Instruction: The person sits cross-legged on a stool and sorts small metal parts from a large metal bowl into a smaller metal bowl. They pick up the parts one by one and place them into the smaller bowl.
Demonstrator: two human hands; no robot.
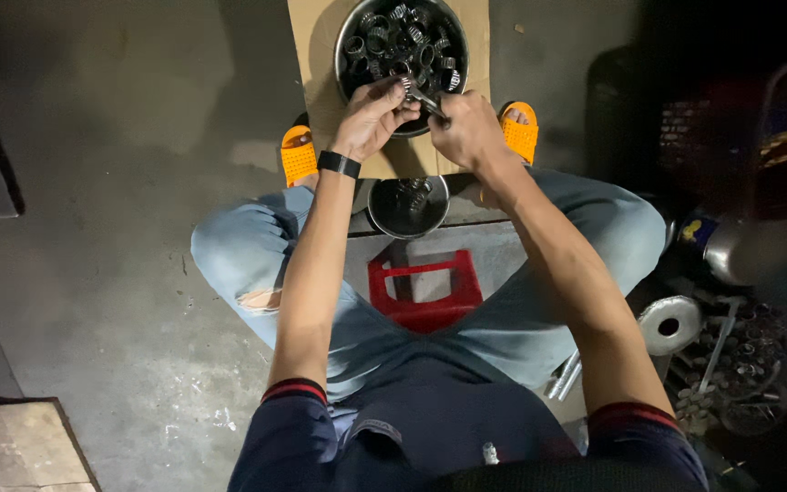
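Near: red plastic stool (425,292), small steel bowl (409,206) between the knees. Right hand (471,128) fingers clamped on a slim metal tool (430,105); left hand (371,117) fingers pinched shut on a small hose clamp (405,87). Clamp likely light, stiff, slippery; best gripped by the band edges. Far: pan of clamps (401,41) on cardboard (316,55).

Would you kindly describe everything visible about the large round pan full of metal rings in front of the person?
The large pan is a round, shallow, grey metal dish with a bright rim and a dark inside. It lies flat on a sheet of brown cardboard on the concrete floor, beyond the person's orange sandals, its top edge cut off by the frame. Many small ribbed metal rings lie loosely heaped in it. The left hand and right hand work over its near rim, hiding that part.
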